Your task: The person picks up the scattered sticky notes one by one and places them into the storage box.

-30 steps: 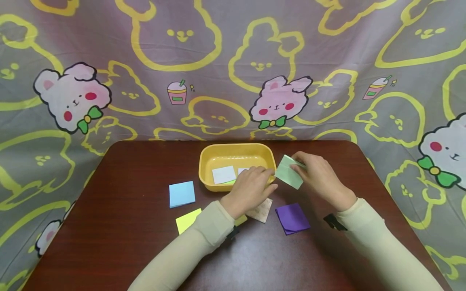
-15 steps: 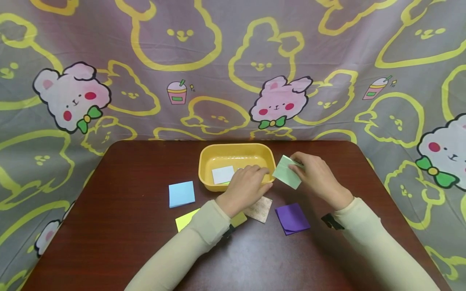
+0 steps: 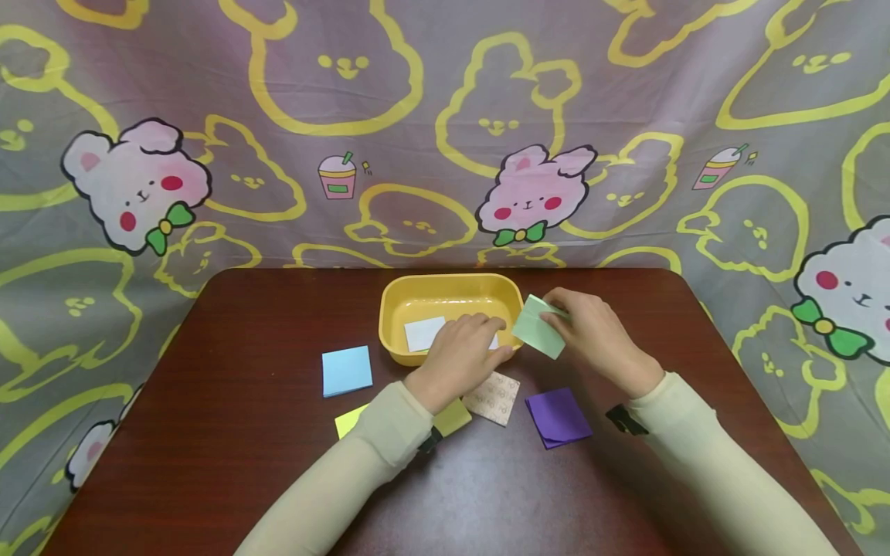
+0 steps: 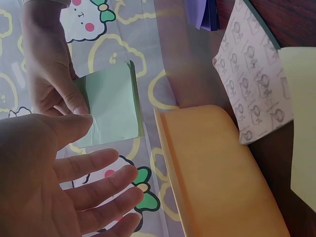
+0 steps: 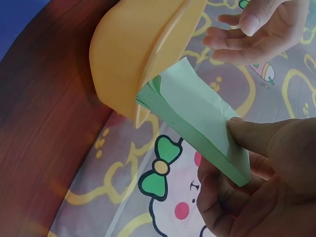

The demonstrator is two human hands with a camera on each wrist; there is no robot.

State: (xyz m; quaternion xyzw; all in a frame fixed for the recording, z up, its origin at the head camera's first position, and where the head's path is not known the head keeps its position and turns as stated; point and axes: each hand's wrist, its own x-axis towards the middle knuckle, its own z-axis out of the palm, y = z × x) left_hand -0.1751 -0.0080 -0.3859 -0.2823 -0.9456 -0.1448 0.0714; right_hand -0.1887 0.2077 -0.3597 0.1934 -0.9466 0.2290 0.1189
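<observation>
A pale green sticky-note pad [image 3: 539, 327] is pinched at one end between the thumb and fingers of my right hand [image 3: 603, 333], at the right end of the yellow tray [image 3: 386, 318]. In the right wrist view the pad [image 5: 197, 116] shows its layered sheet edges, a few of them splayed at one corner. My left hand [image 3: 457, 359] hovers over the tray's front rim with nothing in it. The left wrist view shows that hand's fingers [image 4: 98, 190] spread and relaxed, the thumb overlapping the green pad there. White notes [image 3: 422, 334] lie inside the tray, partly hidden by the left hand.
Around the tray on the dark wooden table [image 3: 264, 463] lie a blue pad [image 3: 347, 371], a purple pad [image 3: 558, 418], a patterned pad [image 3: 492, 398] and a dull yellow pad [image 3: 452, 419]. A bright yellow pad [image 3: 350, 422] is partly under the left sleeve. A cartoon-print cloth [image 3: 417, 154] hangs behind.
My right hand has moved slightly left with the green pad, closer to the tray. The left hand has also shifted a little left, uncovering more of the patterned and dull yellow pads.
</observation>
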